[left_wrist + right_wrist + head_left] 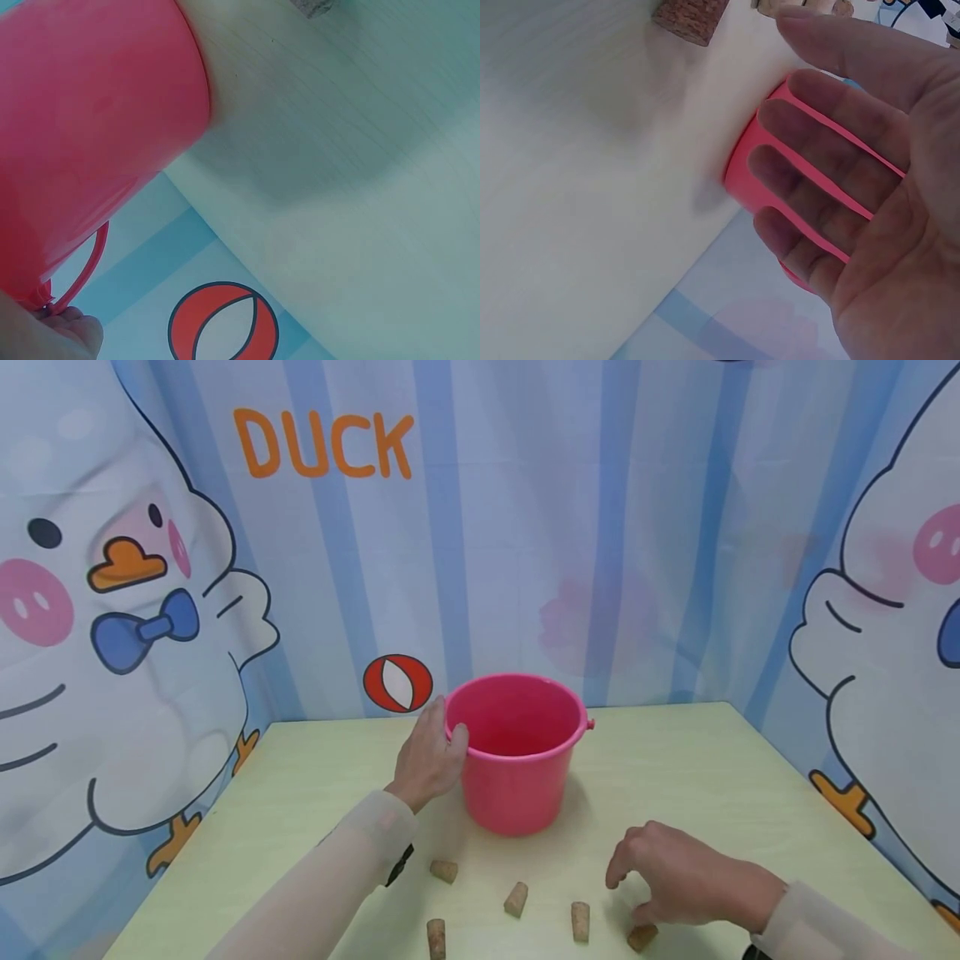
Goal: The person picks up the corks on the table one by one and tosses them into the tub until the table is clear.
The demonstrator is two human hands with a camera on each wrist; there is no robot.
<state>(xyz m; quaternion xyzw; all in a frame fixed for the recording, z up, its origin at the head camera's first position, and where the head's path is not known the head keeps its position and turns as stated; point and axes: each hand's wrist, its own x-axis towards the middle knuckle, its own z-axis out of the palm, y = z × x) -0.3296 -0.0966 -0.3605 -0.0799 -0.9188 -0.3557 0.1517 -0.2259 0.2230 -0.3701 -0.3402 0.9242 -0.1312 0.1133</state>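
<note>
A pink bucket (517, 793) stands upright on the table. My left hand (431, 758) grips its left rim, thumb at the inner side; the left wrist view shows those fingers (73, 327) by the bucket's handle (84, 274). My right hand (678, 875) hovers low over the table at the right, its fingers loosely bent and apart with nothing between them. Just under its thumb lies a cork (642, 937), partly covered in the head view. Left of that hand lie more corks: one nearest it (580, 922), another cork (516, 900) below the bucket.
Two further corks lie at the left, an upper cork (444, 871) and a lower cork (437, 938) near the frame's bottom edge. The pale yellow table (675, 760) ends at a blue striped curtain (510, 527) printed with ducks, which hangs at the back and both sides.
</note>
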